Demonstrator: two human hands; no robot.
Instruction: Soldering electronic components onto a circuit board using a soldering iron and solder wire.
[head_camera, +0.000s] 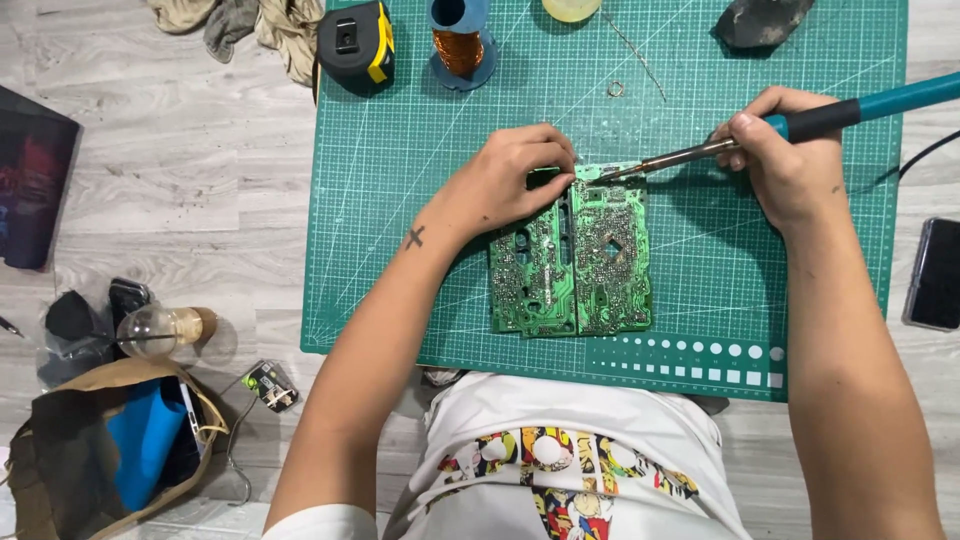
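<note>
A green circuit board (575, 265) lies solder side up on a green cutting mat (400, 200). My left hand (515, 180) rests on the board's top left corner, fingers curled and pinching its edge. My right hand (785, 160) grips a soldering iron (800, 125) with a teal and black handle. The iron's metal tip touches the board's top edge, just right of my left fingertips.
A yellow and black tape measure (356, 45), a copper wire spool (460, 45) and a small metal ring (615, 89) sit at the mat's far edge. A phone (937, 275) lies to the right. A bulb (160, 330), a brown bag (110, 450) and a small board (270, 387) lie on the left.
</note>
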